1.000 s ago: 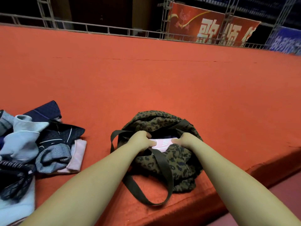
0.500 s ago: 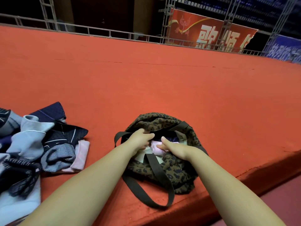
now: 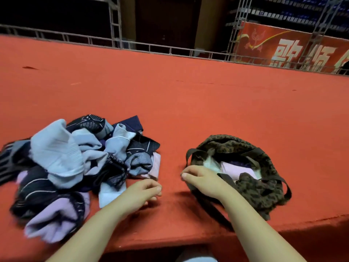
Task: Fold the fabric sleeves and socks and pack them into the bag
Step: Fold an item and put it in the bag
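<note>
Showing large white Chinese characters, a red banner [image 3: 294,48] hangs behind. Pink folded cloth fills the leopard-print bag [image 3: 260,188]. Left hand [image 3: 140,193] and right hand [image 3: 203,179] hang loosely curled, holding nothing.

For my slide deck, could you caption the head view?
Both empty hands hover between the sock pile and the part-packed leopard-print bag.

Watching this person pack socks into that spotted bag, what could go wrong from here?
The leopard-print bag sits close to the front edge of the red table; a tug on its strap could pull it off. Its mouth sags partly over the folded pink piece inside, so the next item may snag or unfold. The pile of socks and sleeves is tangled, so the empty left hand might drag several out together.
</note>
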### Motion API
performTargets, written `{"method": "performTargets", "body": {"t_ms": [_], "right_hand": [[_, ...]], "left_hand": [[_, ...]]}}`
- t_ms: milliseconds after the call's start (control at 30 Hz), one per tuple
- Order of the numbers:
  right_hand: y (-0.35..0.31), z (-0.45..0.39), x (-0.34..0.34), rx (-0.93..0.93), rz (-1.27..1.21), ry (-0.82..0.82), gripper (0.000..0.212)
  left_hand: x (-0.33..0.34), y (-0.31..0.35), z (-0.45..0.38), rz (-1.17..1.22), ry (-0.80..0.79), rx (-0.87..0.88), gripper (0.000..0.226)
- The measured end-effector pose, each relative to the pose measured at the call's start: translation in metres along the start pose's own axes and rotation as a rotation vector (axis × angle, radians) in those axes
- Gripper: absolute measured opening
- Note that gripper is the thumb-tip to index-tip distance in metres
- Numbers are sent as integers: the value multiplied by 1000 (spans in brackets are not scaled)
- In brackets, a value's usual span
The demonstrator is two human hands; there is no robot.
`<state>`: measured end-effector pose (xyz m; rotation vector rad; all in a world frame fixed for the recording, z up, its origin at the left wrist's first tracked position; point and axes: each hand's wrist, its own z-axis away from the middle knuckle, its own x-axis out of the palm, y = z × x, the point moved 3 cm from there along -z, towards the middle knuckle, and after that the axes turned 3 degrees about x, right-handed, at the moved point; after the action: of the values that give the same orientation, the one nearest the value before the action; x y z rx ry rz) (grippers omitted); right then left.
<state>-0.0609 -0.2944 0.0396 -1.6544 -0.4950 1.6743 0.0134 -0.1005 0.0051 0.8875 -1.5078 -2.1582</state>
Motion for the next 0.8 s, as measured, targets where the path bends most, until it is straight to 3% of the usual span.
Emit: {"method": "performTargets", "body": {"t_ms": [233,300,367,433,567,667,733,800], "right_hand": [[-39,-25,115,26,-248,-160,12],[-56,-33,130,16,-345,-89,11],[-71,-41,134,37,-410,88,27],[-85,-48,136,39,-473,214,30],[-100,-61,146,37,-655,197,26],[-105,-73,144,29,-620,205,22],[-110,-77,144,28,-560,182,6],[-110,-79,144,37,-491,186,12]], "left_hand": [[-65,-19,75,20,105,78,40],[-81,-25,87,35,157,76,34],[-89,-31,93,67,177,63,14],[-91,-33,98,110,180,60,13],[-87,-33,104,170,182,74,31],[-86,-32,107,226,191,110,31],[-88,-33,110,260,175,132,33],[-90,-34,111,278,170,144,39]]}}
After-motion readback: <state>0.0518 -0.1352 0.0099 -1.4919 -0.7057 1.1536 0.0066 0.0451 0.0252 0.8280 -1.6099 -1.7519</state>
